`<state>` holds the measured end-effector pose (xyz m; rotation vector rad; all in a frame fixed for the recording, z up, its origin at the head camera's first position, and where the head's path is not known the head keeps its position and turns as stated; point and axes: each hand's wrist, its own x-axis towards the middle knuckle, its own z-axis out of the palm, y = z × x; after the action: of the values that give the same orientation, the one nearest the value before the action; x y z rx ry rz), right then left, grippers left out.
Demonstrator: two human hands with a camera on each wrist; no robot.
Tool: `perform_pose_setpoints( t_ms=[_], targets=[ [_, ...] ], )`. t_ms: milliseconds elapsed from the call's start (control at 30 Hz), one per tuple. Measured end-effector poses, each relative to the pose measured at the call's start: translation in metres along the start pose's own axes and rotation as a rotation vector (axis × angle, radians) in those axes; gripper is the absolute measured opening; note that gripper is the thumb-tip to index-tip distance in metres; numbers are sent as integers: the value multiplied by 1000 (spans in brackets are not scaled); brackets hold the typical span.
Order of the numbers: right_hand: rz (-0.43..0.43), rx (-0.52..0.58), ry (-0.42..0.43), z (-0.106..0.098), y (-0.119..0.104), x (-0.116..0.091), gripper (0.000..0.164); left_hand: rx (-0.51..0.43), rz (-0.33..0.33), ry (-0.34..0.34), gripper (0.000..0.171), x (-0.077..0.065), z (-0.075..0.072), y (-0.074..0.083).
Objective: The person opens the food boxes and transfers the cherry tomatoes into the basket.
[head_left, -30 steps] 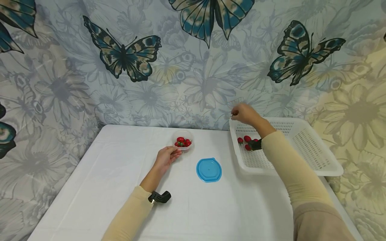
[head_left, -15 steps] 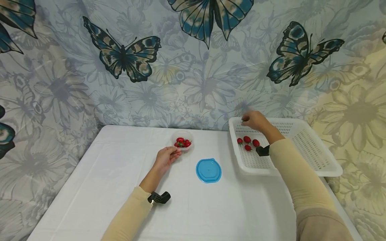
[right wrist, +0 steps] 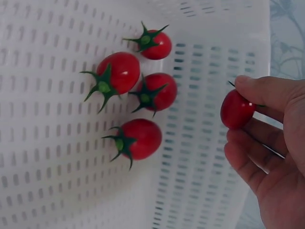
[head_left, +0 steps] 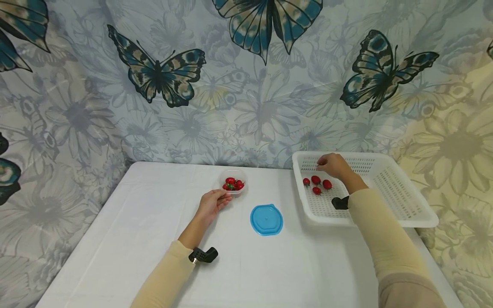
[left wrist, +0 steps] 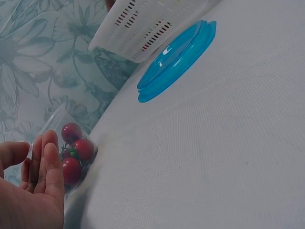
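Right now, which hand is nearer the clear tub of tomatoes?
Left. The left hand is beside the tub; the right hand is well right of it, over the white basket.

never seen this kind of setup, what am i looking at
No machine here: a person works bare-handed. The wide views come from a head camera, the close ones from a small black camera on each wrist. On the white-covered table are a round blue plastic lid, a clear plastic tub of red tomatoes, and a white perforated plastic basket holding four loose tomatoes. The right hand pinches another red tomato over the basket. The left hand is beside the tub; I can't tell whether it touches.
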<state>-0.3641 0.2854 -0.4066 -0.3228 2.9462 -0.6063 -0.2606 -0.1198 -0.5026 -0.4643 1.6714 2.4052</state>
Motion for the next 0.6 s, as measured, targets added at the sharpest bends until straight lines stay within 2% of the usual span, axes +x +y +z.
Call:
perform_pose_setpoints(
  t_ms=[233,600],
  targets=[
    [59,18,3,7,11,0,33,2,1,1,19,-1,1,1],
    [66,39,6,18,23,-1,33,-13,-4,-9,16,0,0,0]
  ],
)
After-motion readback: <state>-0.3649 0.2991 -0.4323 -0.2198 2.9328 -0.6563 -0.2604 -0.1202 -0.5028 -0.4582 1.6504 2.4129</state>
